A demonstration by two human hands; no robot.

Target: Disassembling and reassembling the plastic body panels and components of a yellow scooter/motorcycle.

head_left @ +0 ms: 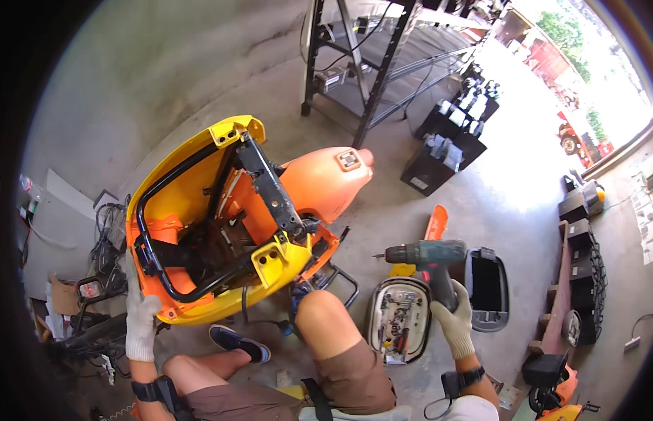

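Note:
My right hand, in a pale work glove, is closed round the grip of a dark green cordless drill. The drill is held up in the air with its bit pointing left. In front of me stands a yellow and orange scooter body, with a bent black tube frame and a dark metal crossbar. My left hand, gloved too, grips the body's near left edge; some of its fingers are hidden behind the panel.
Below the drill, an oval tray holds screws and small tools. Beside it lies a dark open plastic housing. An orange strip is on the floor. Black boxes stand near a metal rack. Cables and parts crowd the left wall.

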